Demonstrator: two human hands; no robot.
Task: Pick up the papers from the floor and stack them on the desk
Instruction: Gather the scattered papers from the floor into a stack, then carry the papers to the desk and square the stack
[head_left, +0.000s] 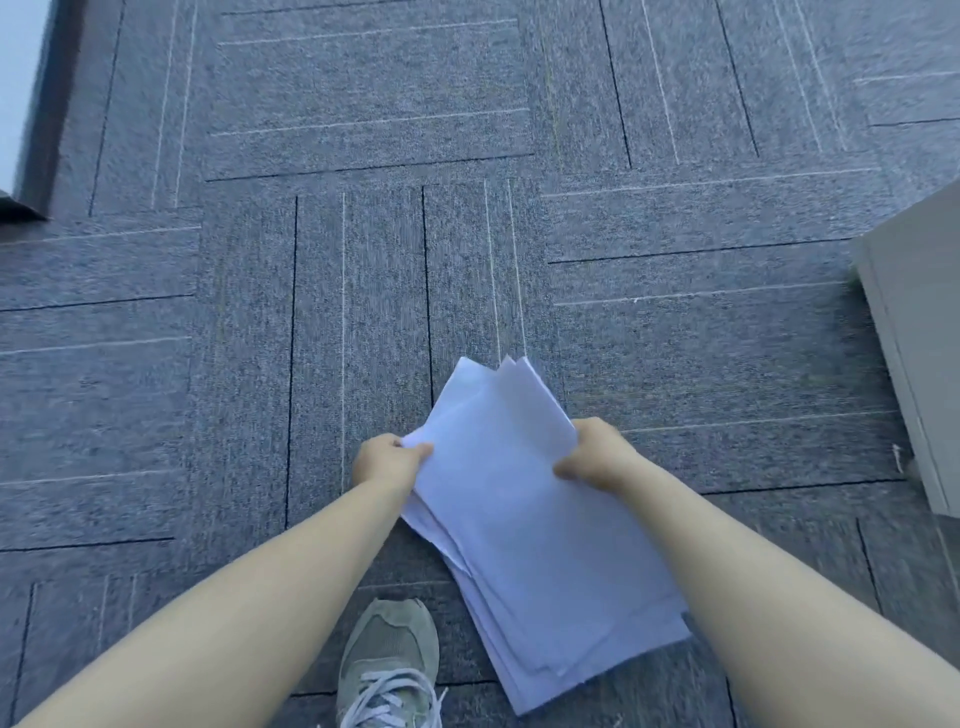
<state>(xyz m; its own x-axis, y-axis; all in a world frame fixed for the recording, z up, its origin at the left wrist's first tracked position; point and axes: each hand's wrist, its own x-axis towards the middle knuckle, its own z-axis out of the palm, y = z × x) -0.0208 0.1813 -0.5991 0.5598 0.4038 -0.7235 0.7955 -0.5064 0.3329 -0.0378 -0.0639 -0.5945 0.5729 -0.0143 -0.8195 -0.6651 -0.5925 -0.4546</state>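
A loose bundle of white papers (519, 519) hangs above the grey carpet, its sheets fanned unevenly at the top and bottom corners. My left hand (387, 465) pinches the bundle's left edge near the top. My right hand (597, 457) grips the right edge, thumb on the top sheet. Both forearms reach in from the bottom corners. No loose sheets lie on the visible floor. The desk top is not in view.
Grey carpet tiles (363, 156) with dark and light stripes fill the view. A pale grey cabinet or desk side (914, 332) stands at the right edge. A dark panel or wall base (41, 114) rises at the upper left. My grey sneaker (389, 660) is below the papers.
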